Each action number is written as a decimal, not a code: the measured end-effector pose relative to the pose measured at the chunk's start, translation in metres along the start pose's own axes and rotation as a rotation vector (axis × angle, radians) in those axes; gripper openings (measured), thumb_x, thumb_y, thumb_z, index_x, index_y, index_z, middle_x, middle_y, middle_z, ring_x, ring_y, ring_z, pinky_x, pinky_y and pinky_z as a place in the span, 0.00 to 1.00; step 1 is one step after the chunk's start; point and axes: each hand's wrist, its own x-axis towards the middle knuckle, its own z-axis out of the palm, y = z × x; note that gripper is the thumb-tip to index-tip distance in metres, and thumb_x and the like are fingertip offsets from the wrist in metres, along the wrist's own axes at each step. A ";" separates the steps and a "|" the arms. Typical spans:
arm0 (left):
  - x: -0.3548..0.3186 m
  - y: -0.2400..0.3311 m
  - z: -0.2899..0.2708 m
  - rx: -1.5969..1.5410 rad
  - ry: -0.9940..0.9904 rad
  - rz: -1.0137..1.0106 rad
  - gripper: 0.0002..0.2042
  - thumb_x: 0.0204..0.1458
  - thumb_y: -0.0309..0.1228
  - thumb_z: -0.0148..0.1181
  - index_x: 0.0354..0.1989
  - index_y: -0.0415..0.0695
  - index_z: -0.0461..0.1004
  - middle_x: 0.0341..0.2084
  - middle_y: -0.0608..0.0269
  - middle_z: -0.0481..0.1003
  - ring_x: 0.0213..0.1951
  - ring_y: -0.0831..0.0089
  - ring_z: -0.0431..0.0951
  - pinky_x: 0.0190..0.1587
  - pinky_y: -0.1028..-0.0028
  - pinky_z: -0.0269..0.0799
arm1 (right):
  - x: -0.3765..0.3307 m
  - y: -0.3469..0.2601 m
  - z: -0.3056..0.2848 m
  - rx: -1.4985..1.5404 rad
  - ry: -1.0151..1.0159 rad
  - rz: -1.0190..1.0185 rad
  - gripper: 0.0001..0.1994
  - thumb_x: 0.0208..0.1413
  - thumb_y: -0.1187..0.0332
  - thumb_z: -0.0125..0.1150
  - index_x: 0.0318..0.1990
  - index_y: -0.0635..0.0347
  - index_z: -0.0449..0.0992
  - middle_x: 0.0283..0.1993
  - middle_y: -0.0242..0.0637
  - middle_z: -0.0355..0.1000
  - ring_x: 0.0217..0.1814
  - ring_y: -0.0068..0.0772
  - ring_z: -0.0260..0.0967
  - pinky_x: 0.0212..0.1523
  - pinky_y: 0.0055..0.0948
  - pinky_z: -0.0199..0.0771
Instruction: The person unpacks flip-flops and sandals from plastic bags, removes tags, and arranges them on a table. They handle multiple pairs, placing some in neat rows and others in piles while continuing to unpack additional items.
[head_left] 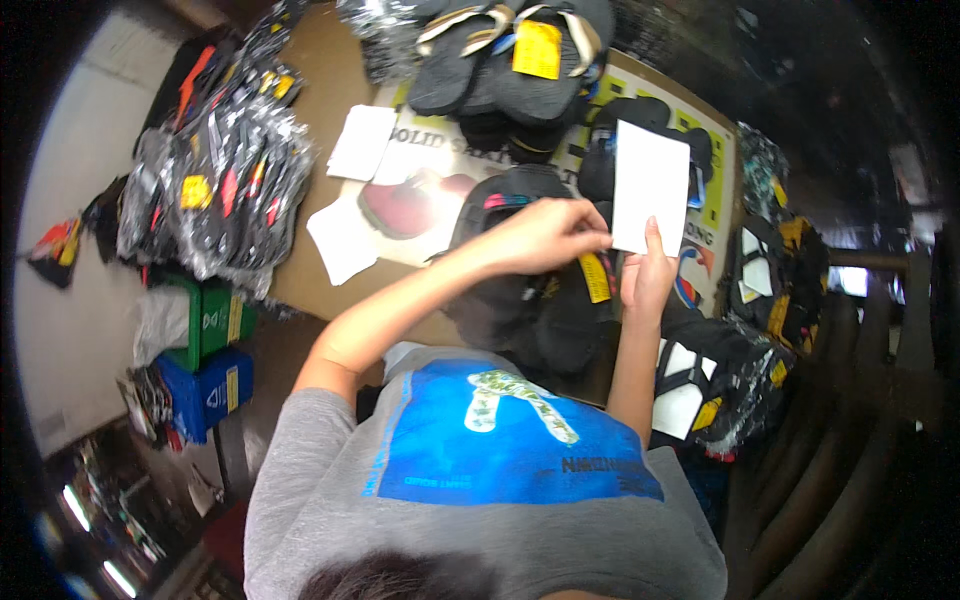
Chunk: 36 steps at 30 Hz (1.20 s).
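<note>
My right hand [648, 275] holds a white card [650, 185] upright, its thumb on the card's front. My left hand [555, 237] reaches across from the left with fingers pinched, the tips at the card's lower left corner. Whether they grip the card or something small there is not clear. Under both hands lie black flip-flops [520, 195], one carrying a yellow tag [594, 277]. More dark footwear [597, 165] lies behind the card, partly hidden by it. To the left are a stack of white cards [362, 143] and a loose white sheet [342, 243].
A pile of black flip-flops [515, 75] with a yellow tag stands at the table's far side. Plastic-wrapped footwear [225, 190] is heaped at left, above a green bin [213, 320] and a blue bin [210, 392]. Wrapped footwear [740, 385] also lies at right.
</note>
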 end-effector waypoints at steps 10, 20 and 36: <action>0.201 -0.073 0.031 0.318 0.069 0.061 0.14 0.54 0.33 0.46 0.40 0.34 0.72 0.36 0.45 0.74 0.42 0.52 0.73 0.47 0.64 0.66 | 0.080 0.079 -0.083 0.260 0.348 0.270 0.16 0.51 0.80 0.49 0.49 0.65 0.64 0.48 0.42 0.66 0.51 0.42 0.65 0.49 0.44 0.67; 0.267 -0.130 0.068 0.808 -0.267 0.171 0.13 0.47 0.32 0.46 0.24 0.35 0.75 0.24 0.42 0.73 0.34 0.48 0.74 0.40 0.60 0.68 | 0.137 0.090 -0.064 0.219 0.286 0.226 0.15 0.51 0.84 0.44 0.48 0.70 0.62 0.49 0.46 0.64 0.50 0.43 0.65 0.49 0.42 0.69; 0.280 -0.140 0.092 0.848 -0.175 -0.072 0.36 0.51 0.58 0.37 0.52 0.34 0.63 0.51 0.44 0.64 0.55 0.48 0.60 0.57 0.57 0.54 | 0.147 0.094 -0.073 -0.053 0.231 0.275 0.12 0.59 0.69 0.46 0.47 0.68 0.64 0.42 0.44 0.69 0.39 0.37 0.72 0.39 0.33 0.75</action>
